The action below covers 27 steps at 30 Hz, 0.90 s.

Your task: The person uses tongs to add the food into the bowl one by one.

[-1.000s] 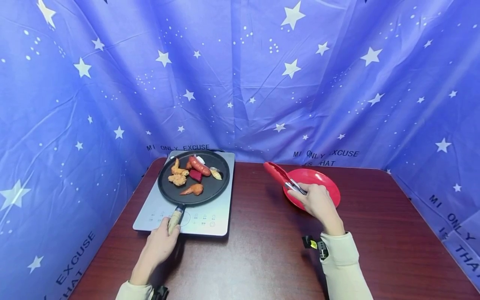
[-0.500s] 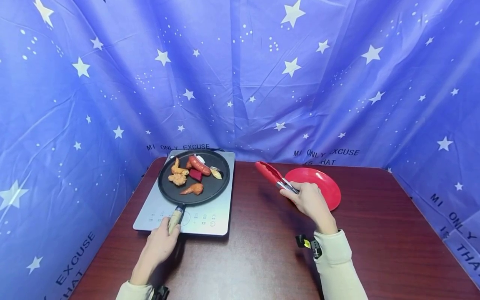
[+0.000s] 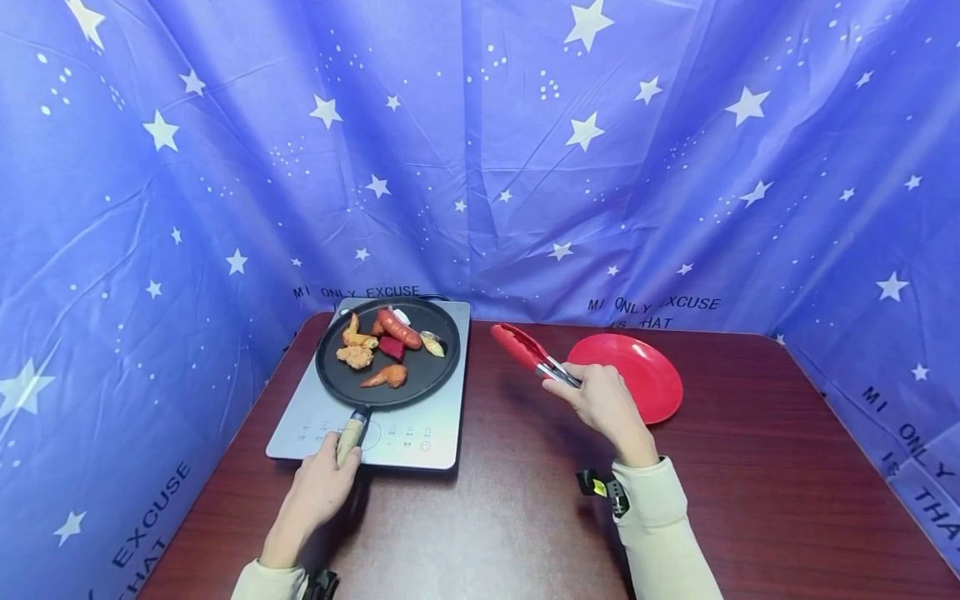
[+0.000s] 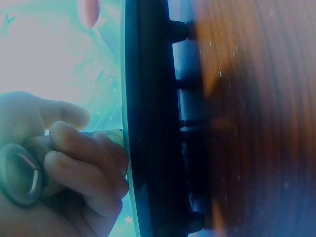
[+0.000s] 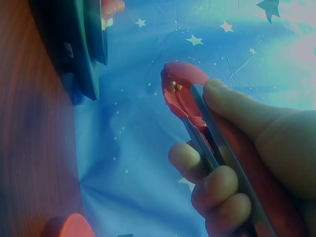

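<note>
In the head view my left hand grips the pale handle of a black frying pan. The pan rests on a silver induction cooktop. In it lie a sausage, a dark red chunk, fried chicken pieces, a small drumstick-like piece and a yellowish piece. My right hand holds red-tipped metal tongs above the table, left of a red plate. A small golden-brown bit shows between the tong tips; its kind is unclear.
The dark red wooden table carries the cooktop at left and the plate at right. A blue star-patterned curtain hangs along the back and sides. The cooktop's underside shows up close in the left wrist view.
My right hand has moved left with the tongs, away from over the plate and toward the pan, uncovering more of the plate. The left hand and pan have stayed put.
</note>
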Tool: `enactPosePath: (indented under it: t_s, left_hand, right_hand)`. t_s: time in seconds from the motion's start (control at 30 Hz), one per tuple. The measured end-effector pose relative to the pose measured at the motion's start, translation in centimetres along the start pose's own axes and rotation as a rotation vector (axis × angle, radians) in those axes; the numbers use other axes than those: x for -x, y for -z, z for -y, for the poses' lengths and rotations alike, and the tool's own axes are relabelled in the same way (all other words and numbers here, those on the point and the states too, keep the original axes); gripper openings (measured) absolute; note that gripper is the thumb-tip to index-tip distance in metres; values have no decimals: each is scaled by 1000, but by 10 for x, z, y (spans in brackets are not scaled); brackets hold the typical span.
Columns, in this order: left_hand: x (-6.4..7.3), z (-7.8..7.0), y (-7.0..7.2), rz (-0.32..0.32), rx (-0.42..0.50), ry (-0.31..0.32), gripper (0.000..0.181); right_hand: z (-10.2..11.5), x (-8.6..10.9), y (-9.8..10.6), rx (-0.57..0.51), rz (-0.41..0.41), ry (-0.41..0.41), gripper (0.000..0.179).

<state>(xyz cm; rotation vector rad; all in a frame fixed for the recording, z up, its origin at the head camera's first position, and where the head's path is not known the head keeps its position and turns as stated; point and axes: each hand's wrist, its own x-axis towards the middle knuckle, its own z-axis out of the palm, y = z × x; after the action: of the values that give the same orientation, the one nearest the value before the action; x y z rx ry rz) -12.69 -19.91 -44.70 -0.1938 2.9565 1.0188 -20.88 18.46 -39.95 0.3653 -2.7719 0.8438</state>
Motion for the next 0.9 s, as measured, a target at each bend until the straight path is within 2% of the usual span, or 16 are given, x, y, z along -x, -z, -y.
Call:
enactPosePath:
  t_s: [0.37, 0.9]
  left_hand:
    - [-1, 1, 0, 0, 9, -2, 30]
    - [-1, 2, -1, -2, 8, -4, 29]
  right_hand:
    - [16, -2, -8, -5, 8, 41, 21]
    - [30, -4, -21, -31, 51, 55, 19]
